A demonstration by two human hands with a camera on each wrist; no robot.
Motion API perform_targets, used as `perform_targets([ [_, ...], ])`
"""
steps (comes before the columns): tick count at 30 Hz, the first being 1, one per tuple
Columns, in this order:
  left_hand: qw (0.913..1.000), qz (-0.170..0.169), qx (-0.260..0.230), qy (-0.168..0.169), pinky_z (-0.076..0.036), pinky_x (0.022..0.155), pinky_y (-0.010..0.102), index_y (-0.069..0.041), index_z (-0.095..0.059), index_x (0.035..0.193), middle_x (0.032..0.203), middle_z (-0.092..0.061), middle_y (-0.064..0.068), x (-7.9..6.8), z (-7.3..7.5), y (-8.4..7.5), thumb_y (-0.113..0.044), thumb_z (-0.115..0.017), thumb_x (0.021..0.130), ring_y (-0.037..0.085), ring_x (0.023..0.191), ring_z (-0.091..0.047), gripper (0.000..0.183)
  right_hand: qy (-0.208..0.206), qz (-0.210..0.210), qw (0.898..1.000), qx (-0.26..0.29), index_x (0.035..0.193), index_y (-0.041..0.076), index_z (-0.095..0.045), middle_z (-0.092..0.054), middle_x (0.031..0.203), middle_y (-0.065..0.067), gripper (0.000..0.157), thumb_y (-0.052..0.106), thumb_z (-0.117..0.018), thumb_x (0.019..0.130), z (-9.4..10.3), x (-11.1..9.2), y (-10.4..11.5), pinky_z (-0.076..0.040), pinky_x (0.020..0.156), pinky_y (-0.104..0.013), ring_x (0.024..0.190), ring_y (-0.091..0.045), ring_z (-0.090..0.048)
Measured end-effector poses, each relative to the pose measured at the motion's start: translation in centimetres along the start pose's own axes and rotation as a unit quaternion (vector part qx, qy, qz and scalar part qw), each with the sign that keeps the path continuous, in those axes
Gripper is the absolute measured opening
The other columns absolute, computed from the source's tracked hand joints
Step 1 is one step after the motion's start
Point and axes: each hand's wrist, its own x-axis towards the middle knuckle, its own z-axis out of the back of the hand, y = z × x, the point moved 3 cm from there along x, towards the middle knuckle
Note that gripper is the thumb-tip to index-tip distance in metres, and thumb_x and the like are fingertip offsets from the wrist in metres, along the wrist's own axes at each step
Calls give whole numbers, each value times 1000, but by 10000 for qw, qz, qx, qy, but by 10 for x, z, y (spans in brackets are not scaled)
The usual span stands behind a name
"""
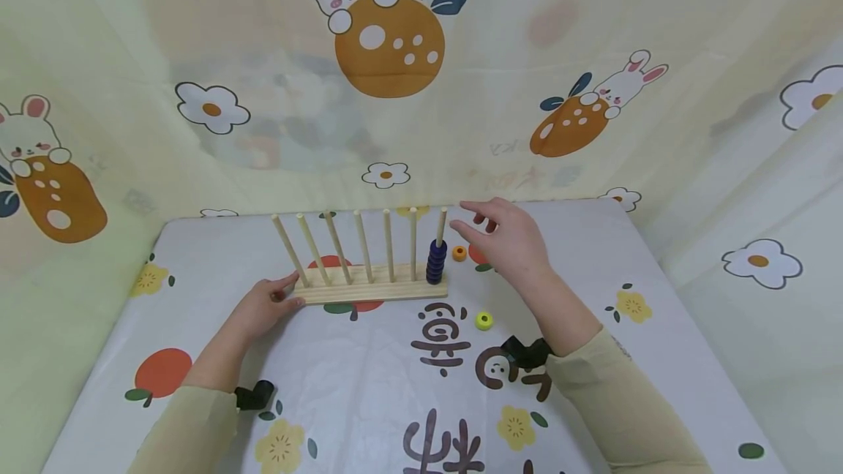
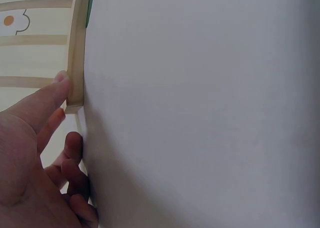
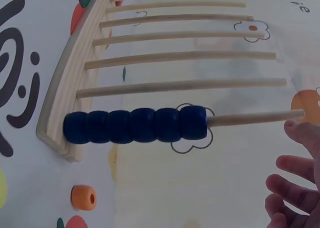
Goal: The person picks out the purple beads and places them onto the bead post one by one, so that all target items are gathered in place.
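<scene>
A wooden peg rack, with a row of upright dowels on a long base, stands on the table. Several dark blue beads are stacked on its rightmost dowel; the other dowels are bare. My left hand holds the left end of the base between thumb and fingers, the thumb along the front edge. Beside the top of the beaded dowel is my right hand, thumb and forefinger spread apart with nothing between them. In the right wrist view its thumb tip lies right at the dowel's end.
An orange bead lies just right of the rack, and a yellow-green bead lies nearer the front. The table has a printed white cloth. A patterned curtain hangs close behind the rack and along both sides.
</scene>
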Motion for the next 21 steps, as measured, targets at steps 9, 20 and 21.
perform_targets([
  [9, 10000, 14, 36, 4, -45, 88, 53, -17, -38, 152, 117, -49, 23, -1, 2, -2, -34, -69, 94, 35, 101, -47, 69, 35, 0, 9998, -190, 133, 19, -65, -66, 107, -6, 46, 42, -67, 94, 1, 0, -27, -46, 76, -39, 90, -25, -56],
  [20, 10000, -57, 69, 11, -43, 86, 51, -16, -37, 152, 117, -49, 23, -2, 2, -3, -33, -69, 94, 35, 101, -46, 69, 296, -406, 9982, -323, 133, 16, -65, -64, 106, -7, 46, 41, -67, 94, 2, -2, -64, -43, 72, -38, 92, -26, -52],
  [21, 9999, -66, 77, 11, -43, 86, 51, -16, -37, 152, 117, -49, 23, -2, 2, -3, -33, -69, 94, 35, 101, -46, 69, 307, -428, 9980, -338, 133, 16, -65, -64, 106, -7, 46, 41, -67, 94, 2, -2, -68, -43, 72, -38, 92, -26, -53],
])
